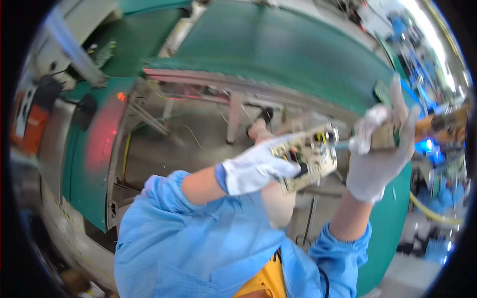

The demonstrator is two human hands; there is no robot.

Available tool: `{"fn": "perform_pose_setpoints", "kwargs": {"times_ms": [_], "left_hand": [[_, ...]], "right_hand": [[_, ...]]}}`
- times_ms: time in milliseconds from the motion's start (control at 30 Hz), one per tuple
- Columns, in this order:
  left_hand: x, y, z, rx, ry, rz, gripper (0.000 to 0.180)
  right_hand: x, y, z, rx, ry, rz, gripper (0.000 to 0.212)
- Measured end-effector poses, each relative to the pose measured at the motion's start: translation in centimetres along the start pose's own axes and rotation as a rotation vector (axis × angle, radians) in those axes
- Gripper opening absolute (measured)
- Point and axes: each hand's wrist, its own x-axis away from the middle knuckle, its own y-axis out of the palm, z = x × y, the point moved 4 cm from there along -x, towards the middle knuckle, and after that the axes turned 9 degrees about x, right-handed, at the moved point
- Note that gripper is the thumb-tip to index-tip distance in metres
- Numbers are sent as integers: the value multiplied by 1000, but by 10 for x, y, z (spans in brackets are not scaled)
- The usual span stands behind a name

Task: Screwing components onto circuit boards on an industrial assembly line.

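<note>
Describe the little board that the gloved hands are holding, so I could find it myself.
Start at the big green conveyor belt, then drop to the two white-gloved hands below it. The left hand grips a pale circuit board. Unlike the brush-like tool in the right hand, it is flat and studded with small parts.

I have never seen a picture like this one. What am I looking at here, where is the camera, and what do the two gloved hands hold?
There is no machine: a person works with two hands, and the camera sits on that person's head and looks down. Its wide lens bends straight edges, so the picture looks round.

The forearms in blue sleeves come in from below. The left hand, in a white glove, holds a pale circuit board by its edge. The right hand, also gloved, is closed on a small tool with a brownish grip; its tip points at the board. What kind of tool it is, blur hides.

Behind the hands lies a green conveyor belt over a grey metal frame. At the right edge, blurred, other workplaces show.
</note>
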Motion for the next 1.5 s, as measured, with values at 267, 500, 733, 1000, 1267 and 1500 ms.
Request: {"fn": "perform_pose_setpoints", "kwargs": {"times_ms": [267, 500, 733, 1000, 1267, 1500], "left_hand": [[-5, -11, -11, -238, -130, 106, 63], [-4, -5, -21, -325, -141, 58, 64], [-5, -2, -22, -341, -108, 45, 64], [-7, -12, -25, -350, -102, 17, 65], [-6, -12, -21, -366, -99, 47, 63], [1, -14, -16, -193, -135, 96, 61]], "right_hand": [[5, -10, 0, 125, -79, 43, 63], [13, -8, 2, -243, -16, -97, 61], [12, -8, -3, -7, -50, -178, 60], [9, -20, 8, 39, -68, -93, 62], [9, -22, 9, -65, -101, -147, 66], [9, -22, 5, -78, -116, -190, 70]]}}
